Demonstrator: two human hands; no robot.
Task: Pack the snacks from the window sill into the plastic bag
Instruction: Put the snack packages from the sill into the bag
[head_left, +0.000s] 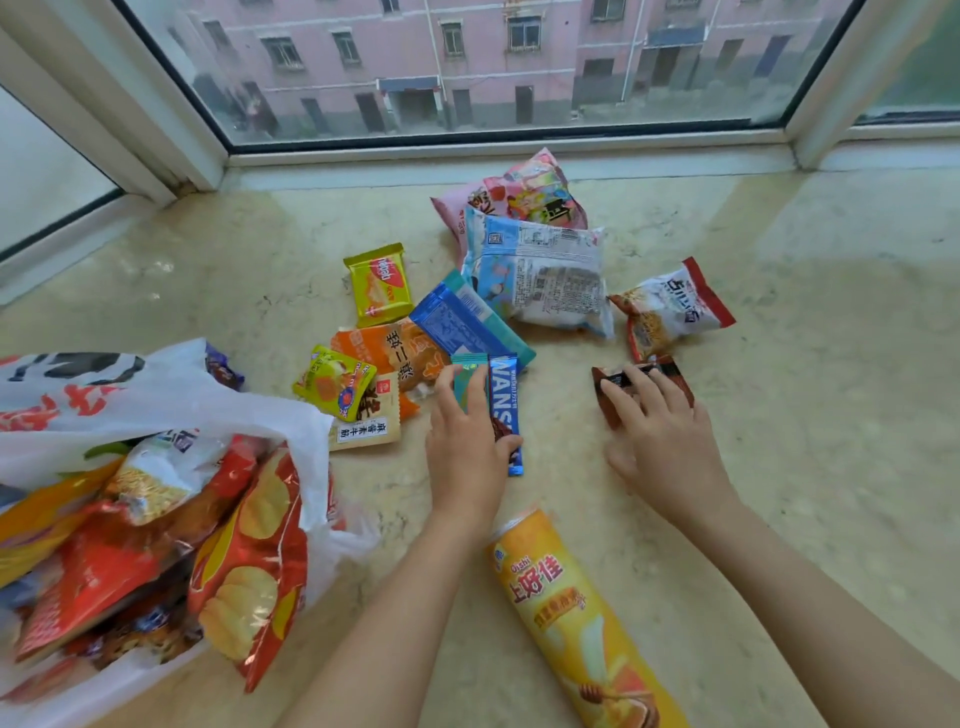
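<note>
A white plastic bag (171, 384) lies open at the left, stuffed with several snack packs. Loose snacks are scattered over the marble sill (779, 389). My left hand (465, 441) grips a blue wafer bar (506, 415) together with a thin teal bar (467, 371). My right hand (660, 431) rests on a small dark brown packet (608, 387), fingers lying over it. A yellow chip tube (576, 618) lies between my forearms. Farther back lie a light blue bag (545, 270), a pink bag (519, 195), a red-white noodle pack (670, 306), a yellow biscuit pack (379, 286) and a blue pack (462, 322).
The window frame (493, 148) and glass bound the sill at the back, with a second pane (47, 171) at the left. An orange cake pack (389, 348), a yellow-green packet (335, 382) and a beige packet (366, 428) lie beside the bag's mouth.
</note>
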